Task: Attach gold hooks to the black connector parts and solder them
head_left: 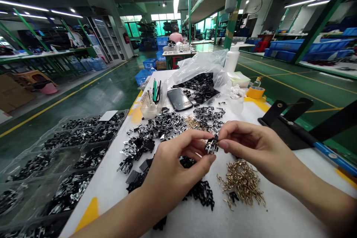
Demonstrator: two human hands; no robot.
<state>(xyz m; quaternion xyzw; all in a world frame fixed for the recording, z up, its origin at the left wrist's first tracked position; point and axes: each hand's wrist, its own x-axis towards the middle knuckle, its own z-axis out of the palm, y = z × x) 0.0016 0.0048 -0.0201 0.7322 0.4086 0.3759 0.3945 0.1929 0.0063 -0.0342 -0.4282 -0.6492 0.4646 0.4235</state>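
Note:
Between my two hands is a small black-and-silver metal part (212, 145), raised over the white tabletop. My left hand (181, 167) pinches it from the left with thumb and fingers. At its right side, the thumb and forefinger of my right hand (251, 143) are closed together, touching its edge; whether they hold a separate tiny piece is hidden. Below my right hand lies a pile of brass-coloured bent pins (242, 182). Black angular pieces (202, 195) spread beneath my left hand. Farther back are heaps of silver-and-black clips (170, 122) and a few more brass pins (192, 122).
A phone (180, 99) lies near a plastic bag (200, 63) of black parts. A small tub (152, 109) holds tools. Compartmented trays (64, 167) of parts stand at left. On the right are a black metal fixture with a blue handle (331, 154) and orange tape (255, 92).

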